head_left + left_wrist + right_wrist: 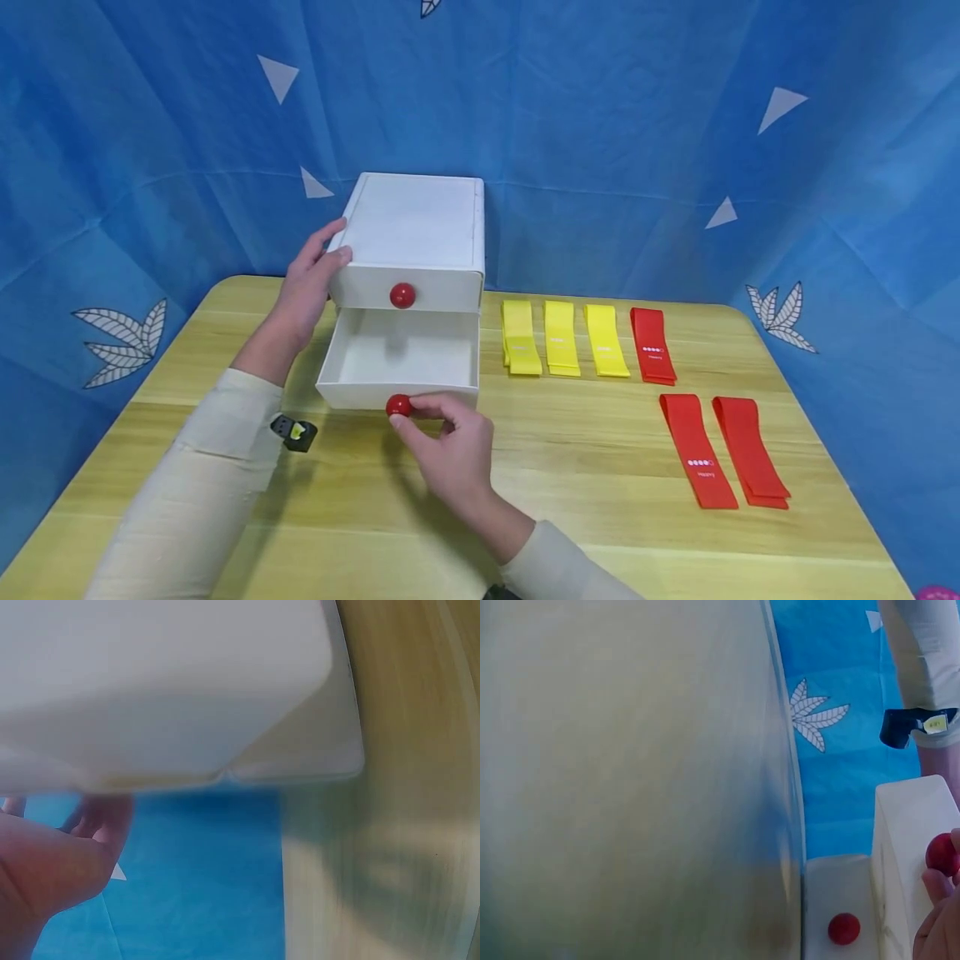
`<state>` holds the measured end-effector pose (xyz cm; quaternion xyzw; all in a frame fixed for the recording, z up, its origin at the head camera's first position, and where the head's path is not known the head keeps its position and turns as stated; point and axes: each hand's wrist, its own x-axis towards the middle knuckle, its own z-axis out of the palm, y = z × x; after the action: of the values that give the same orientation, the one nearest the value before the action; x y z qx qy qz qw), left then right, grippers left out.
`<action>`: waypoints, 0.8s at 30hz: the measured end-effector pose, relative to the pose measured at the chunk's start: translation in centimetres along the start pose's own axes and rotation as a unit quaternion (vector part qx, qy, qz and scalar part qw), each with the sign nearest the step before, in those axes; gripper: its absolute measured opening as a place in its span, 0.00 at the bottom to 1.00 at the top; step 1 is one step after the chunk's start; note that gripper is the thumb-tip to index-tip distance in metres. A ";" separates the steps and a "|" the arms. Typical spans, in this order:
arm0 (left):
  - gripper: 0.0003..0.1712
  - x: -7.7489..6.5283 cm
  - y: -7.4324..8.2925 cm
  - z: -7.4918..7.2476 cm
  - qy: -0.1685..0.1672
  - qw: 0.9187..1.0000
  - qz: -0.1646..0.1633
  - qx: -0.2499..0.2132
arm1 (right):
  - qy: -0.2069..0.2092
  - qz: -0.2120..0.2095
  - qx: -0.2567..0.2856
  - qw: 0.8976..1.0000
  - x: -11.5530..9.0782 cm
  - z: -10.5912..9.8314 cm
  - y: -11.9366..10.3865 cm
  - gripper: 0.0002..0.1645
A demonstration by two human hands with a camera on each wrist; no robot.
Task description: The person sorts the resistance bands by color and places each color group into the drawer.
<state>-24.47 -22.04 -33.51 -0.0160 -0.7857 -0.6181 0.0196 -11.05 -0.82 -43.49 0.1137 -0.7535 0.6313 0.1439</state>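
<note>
A white two-drawer box (pixel 416 221) stands at the back of the table, its lower drawer (pixel 401 346) pulled out and its upper drawer (pixel 360 287) closed. My right hand (pixel 456 446) pinches the red ball knob (pixel 398 405) of the lower drawer between thumb and fingers; the right wrist view shows this hand (pixel 939 919) at the same knob (pixel 941 853). The upper drawer has a matching red knob (pixel 402 295). My left hand (pixel 303 283) rests along the box's left side, fingertips at its top edge. Nothing lies on the visible floor of the lower drawer.
Right of the box, several folded bands lie on the wooden table (pixel 570 450): yellow bands (pixel 560 337) in a row, a red band (pixel 652 343) beside them, and two more red bands (pixel 697 450) nearer the front right. A blue patterned cloth (pixel 570 125) hangs behind.
</note>
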 end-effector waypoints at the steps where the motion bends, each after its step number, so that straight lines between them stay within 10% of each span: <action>1: 0.34 0.0 0.0 0.0 -0.001 1.000 0.000 0.001 | 0.000 0.001 -0.002 1.000 0.0 0.0 0.0 0.09; 24: 0.34 0.0 0.0 -0.5 -0.005 1.000 -0.004 0.000 | -0.035 0.010 0.021 0.999 -1.2 -3.9 -0.3 0.09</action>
<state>-24.45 -22.53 -33.43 -0.0163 -0.7855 -0.6185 0.0133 -9.54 2.90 -43.01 0.1314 -0.7460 0.6437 0.1091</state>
